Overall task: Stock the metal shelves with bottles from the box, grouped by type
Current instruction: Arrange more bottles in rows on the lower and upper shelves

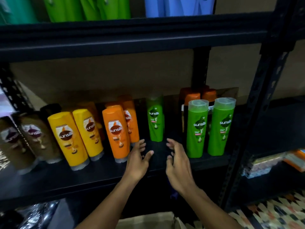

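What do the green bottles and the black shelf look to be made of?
Green bottles: probably glossy plastic, given the smooth sheen and see-through caps. Shelf: seemingly metal, painted matte black; its punched upright suggests steel racking.

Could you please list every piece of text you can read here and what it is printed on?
"sunsilk": front yellow bottle
"sunsilk": front orange bottle
"sunsilk": lone middle green bottle
"sunsilk": right-hand green bottle
"sunsilk": far-right green bottle
"sunsilk", blurred but legible: brown bottle
The small print beneath each logo is too small to read.
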Action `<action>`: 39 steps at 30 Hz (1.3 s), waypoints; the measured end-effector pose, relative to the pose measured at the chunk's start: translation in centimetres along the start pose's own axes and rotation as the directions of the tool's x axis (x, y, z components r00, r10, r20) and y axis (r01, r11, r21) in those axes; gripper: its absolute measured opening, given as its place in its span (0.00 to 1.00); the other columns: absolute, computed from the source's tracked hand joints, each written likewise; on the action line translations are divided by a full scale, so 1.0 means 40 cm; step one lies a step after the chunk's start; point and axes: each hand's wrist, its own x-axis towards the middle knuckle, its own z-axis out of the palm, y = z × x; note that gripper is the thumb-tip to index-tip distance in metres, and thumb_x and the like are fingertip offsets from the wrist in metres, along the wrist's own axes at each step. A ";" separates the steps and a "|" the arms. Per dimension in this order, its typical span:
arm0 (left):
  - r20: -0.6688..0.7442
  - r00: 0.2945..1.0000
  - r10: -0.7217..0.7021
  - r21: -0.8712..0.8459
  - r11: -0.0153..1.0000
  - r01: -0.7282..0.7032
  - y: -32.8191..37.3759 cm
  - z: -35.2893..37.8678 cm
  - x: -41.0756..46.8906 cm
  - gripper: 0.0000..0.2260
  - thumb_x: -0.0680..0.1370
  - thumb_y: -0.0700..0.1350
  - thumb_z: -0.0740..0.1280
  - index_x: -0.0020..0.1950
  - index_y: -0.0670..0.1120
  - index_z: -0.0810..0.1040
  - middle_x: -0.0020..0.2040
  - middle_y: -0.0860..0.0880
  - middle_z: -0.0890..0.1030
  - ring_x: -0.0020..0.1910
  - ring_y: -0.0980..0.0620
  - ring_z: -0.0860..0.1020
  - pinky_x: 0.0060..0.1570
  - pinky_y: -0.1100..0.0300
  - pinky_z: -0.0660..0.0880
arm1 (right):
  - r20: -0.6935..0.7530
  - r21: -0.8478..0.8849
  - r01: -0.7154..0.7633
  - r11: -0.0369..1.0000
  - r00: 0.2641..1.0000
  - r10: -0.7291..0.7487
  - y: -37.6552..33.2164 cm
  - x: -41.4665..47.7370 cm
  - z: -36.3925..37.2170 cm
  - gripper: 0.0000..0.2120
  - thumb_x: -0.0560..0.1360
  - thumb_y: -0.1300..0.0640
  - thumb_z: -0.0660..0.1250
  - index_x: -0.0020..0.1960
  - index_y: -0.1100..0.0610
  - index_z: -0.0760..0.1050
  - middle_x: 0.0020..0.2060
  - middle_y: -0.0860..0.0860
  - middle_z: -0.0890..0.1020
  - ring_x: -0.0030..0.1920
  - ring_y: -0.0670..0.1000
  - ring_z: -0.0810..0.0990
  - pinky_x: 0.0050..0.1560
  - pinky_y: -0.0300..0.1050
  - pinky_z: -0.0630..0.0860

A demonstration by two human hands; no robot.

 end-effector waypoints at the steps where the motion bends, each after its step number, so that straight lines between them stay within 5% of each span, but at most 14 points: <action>1: -0.019 1.000 0.006 -0.006 1.000 -0.006 -0.001 0.000 0.017 0.27 0.81 0.43 0.69 0.78 0.45 0.63 0.74 0.47 0.72 0.71 0.51 0.72 0.65 0.59 0.71 | -0.005 0.000 -0.036 0.999 0.999 0.036 0.009 0.027 0.025 0.24 0.80 0.64 0.59 0.74 0.49 0.64 0.66 0.46 0.73 0.67 0.42 0.71 0.69 0.48 0.70; 5: -0.086 0.995 0.055 -0.063 0.996 -0.060 0.028 0.026 0.078 0.28 0.82 0.42 0.68 0.80 0.47 0.61 0.76 0.49 0.68 0.73 0.53 0.69 0.72 0.54 0.69 | -0.007 -0.038 -0.175 0.984 0.985 0.175 0.045 0.123 0.080 0.22 0.84 0.59 0.57 0.77 0.53 0.61 0.72 0.52 0.70 0.71 0.50 0.69 0.72 0.46 0.65; 9: -0.134 0.988 0.077 -0.077 0.993 -0.088 0.019 0.071 0.157 0.33 0.80 0.42 0.71 0.81 0.48 0.58 0.77 0.48 0.66 0.76 0.51 0.66 0.75 0.49 0.67 | 0.031 -0.097 -0.234 0.967 0.971 0.238 0.090 0.213 0.121 0.33 0.77 0.70 0.61 0.80 0.59 0.56 0.74 0.59 0.66 0.73 0.57 0.68 0.73 0.52 0.67; 14: -0.214 0.975 0.065 -0.052 0.996 -0.078 -0.026 0.118 0.213 0.33 0.77 0.41 0.75 0.78 0.45 0.62 0.72 0.46 0.73 0.71 0.50 0.72 0.70 0.55 0.71 | -0.019 0.008 -0.319 0.948 0.948 0.319 0.133 0.299 0.149 0.38 0.73 0.74 0.61 0.80 0.60 0.54 0.76 0.59 0.65 0.75 0.58 0.65 0.75 0.54 0.64; 17: -0.235 0.967 0.099 0.006 0.995 -0.100 -0.039 0.138 0.227 0.31 0.78 0.43 0.73 0.77 0.46 0.64 0.68 0.45 0.76 0.66 0.49 0.76 0.66 0.49 0.75 | -0.069 0.052 -0.310 0.949 0.947 0.313 0.155 0.316 0.158 0.37 0.73 0.76 0.60 0.80 0.61 0.56 0.75 0.59 0.66 0.74 0.57 0.67 0.74 0.51 0.65; 22: -0.237 0.961 0.140 0.201 0.975 -0.093 -0.036 0.145 0.216 0.22 0.80 0.46 0.70 0.71 0.43 0.70 0.63 0.42 0.72 0.63 0.43 0.73 0.61 0.55 0.69 | -0.054 0.050 -0.274 0.960 0.959 0.277 0.156 0.334 0.171 0.31 0.78 0.73 0.58 0.79 0.62 0.57 0.75 0.58 0.67 0.74 0.56 0.68 0.71 0.42 0.64; 28: -0.295 0.952 0.087 0.179 0.983 -0.034 -0.031 0.124 0.141 0.21 0.82 0.43 0.67 0.73 0.41 0.66 0.66 0.41 0.77 0.62 0.43 0.76 0.50 0.65 0.65 | -0.025 0.073 -0.240 0.968 0.970 0.242 0.154 0.362 0.189 0.24 0.83 0.57 0.61 0.77 0.55 0.60 0.70 0.54 0.75 0.70 0.54 0.73 0.69 0.48 0.69; 34: -0.360 0.932 0.053 0.160 0.987 0.005 -0.040 0.118 0.120 0.23 0.81 0.36 0.65 0.76 0.42 0.64 0.67 0.42 0.76 0.64 0.43 0.76 0.57 0.59 0.71 | -0.024 0.082 -0.246 0.966 0.968 0.249 0.143 0.380 0.207 0.35 0.71 0.50 0.77 0.72 0.55 0.65 0.63 0.54 0.78 0.62 0.55 0.77 0.58 0.42 0.71; 39: -0.376 0.926 0.028 0.037 0.999 -0.016 -0.031 0.115 0.133 0.23 0.82 0.47 0.67 0.75 0.46 0.65 0.66 0.48 0.77 0.62 0.50 0.76 0.59 0.60 0.71 | -0.078 0.080 -0.277 0.957 0.956 0.284 0.130 0.373 0.220 0.29 0.72 0.56 0.76 0.66 0.57 0.65 0.59 0.55 0.78 0.59 0.56 0.77 0.55 0.42 0.71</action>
